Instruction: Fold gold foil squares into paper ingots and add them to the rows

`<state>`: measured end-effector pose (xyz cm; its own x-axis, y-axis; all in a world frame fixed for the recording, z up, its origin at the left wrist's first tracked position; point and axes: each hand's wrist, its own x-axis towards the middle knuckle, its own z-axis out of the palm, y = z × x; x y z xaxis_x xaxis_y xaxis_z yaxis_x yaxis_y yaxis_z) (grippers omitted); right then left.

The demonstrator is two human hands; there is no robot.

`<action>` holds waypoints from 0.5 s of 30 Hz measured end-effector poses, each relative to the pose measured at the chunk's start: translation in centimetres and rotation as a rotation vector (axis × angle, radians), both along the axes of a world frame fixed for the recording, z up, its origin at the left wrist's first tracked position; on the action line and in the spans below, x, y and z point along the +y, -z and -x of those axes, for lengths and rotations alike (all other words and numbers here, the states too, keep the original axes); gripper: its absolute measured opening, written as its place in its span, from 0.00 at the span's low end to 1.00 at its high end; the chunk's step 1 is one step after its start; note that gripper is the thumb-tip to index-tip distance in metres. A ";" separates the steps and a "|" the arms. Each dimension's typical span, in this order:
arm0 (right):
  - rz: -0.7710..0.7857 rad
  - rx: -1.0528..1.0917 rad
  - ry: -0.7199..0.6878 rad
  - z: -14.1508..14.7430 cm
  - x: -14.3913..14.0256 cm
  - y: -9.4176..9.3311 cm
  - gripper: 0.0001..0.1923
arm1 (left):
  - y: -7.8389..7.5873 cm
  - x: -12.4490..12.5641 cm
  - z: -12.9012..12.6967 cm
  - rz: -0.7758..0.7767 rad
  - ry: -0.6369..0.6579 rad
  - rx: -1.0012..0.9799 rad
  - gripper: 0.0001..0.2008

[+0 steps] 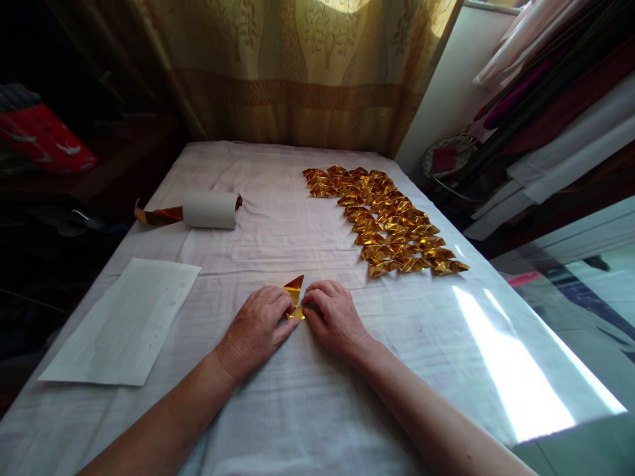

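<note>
Gold foil piece (294, 295) between both hands, mid-table.

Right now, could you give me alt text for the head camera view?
Two hands, left hand and right hand, press a small gold foil piece on a cloth-covered table. Folded gold pieces lie in rows at right; a paper roll and white sheet at left.
</note>
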<state>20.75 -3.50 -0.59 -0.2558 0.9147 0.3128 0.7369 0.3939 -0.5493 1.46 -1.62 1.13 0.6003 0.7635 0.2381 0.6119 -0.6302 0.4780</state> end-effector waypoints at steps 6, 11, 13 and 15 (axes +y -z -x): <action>-0.100 0.024 0.115 -2.0 1.0 0.9 0.14 | 0.2 0.6 0.9 0.010 0.069 -0.010 0.01; -0.005 0.009 0.108 -2.6 1.5 0.5 0.21 | -0.8 1.6 1.4 -0.031 0.177 -0.040 0.07; 0.021 0.033 0.087 -2.5 1.5 0.3 0.25 | -1.1 1.8 1.5 -0.035 0.167 -0.020 0.08; 0.037 0.063 0.082 -2.4 1.4 0.2 0.25 | -1.1 1.9 1.8 -0.048 0.133 0.002 0.08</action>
